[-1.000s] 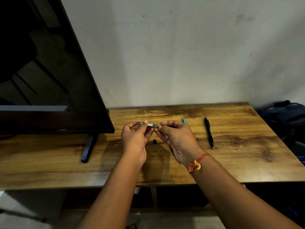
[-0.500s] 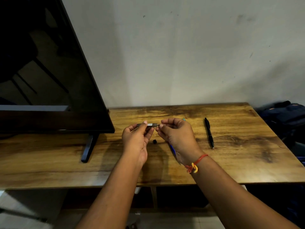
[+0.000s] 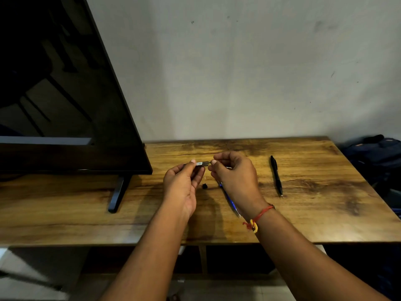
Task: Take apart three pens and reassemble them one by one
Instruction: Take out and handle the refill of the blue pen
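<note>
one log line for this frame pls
left hand: holds barrel | right hand: pinches barrel end | cap, blue pen, black pen: on table

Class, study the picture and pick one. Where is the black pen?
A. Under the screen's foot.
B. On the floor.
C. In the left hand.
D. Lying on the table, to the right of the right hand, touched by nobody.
D: the black pen lies alone on the table, right of the right hand, while that hand and the left hand pinch a grey pen barrel.
</note>
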